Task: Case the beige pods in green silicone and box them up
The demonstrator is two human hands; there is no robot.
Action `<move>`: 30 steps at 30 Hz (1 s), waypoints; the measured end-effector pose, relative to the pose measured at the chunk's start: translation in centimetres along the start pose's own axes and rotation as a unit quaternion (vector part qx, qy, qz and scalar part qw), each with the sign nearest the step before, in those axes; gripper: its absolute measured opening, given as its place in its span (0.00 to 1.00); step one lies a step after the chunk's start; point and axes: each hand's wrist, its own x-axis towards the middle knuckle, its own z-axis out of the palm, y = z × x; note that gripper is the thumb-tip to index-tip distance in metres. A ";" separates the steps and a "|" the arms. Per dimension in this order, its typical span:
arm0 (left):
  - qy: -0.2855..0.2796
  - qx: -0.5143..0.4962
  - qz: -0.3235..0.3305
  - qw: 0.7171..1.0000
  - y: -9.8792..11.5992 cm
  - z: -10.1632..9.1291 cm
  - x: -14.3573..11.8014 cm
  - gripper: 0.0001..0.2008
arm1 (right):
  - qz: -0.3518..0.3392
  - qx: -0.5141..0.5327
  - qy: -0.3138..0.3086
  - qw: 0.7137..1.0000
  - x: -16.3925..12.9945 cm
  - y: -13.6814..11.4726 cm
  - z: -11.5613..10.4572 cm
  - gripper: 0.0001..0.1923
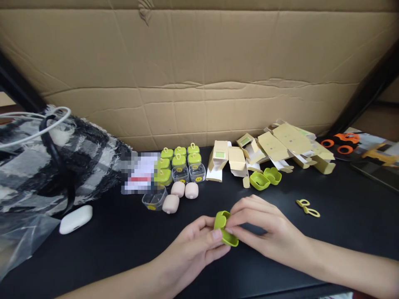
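Note:
My left hand (199,245) is closed around a small green silicone earbud case cover (230,238), which is folded open. Thumb and fingers grip it from the left side. My right hand (264,224) pinches at the cover's right edge and inner side; its fingertips partly hide what they press on. Beyond my right hand lies a second open green cover (260,181). A yellow-green strap with loops (307,208) rests on the black table (124,257) to the right.
Clear tubs with green lids (178,160) stand in rows at the back, near several pale pink cases (191,190). An open clear tub (155,198), flattened cartons (289,141), a white earbud case (76,219), a plaid cloth (84,153) and an orange toy (344,143) lie around.

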 end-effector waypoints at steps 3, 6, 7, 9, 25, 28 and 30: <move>0.001 0.004 -0.003 1.000 -0.1 0.0 0.0 0.06 | -0.014 -0.033 -0.004 0.999 0.0 0.1 0.1 0.04; 0.003 0.006 -0.005 1.000 -0.2 0.1 0.0 0.07 | -0.015 -0.052 -0.023 0.998 0.0 0.0 -0.1 0.05; 0.005 0.005 -0.006 1.000 -0.2 0.1 -0.1 0.08 | -0.008 -0.054 -0.033 0.998 0.0 -0.1 -0.3 0.05; 0.010 0.000 -0.012 1.000 -0.1 0.1 -0.1 0.08 | 0.008 -0.050 -0.056 0.997 0.0 -0.4 -0.5 0.05; 0.031 0.011 -0.034 0.999 0.1 0.6 0.1 0.12 | 0.023 -0.018 -0.045 0.999 -0.4 -0.3 -0.5 0.09; 0.039 0.009 -0.042 0.998 0.1 0.7 0.2 0.10 | 0.027 -0.024 -0.052 0.998 -0.4 -0.3 -0.6 0.09; 0.038 0.005 -0.036 0.999 0.1 0.6 0.2 0.09 | 0.033 -0.029 -0.055 0.997 -0.3 -0.4 -0.6 0.09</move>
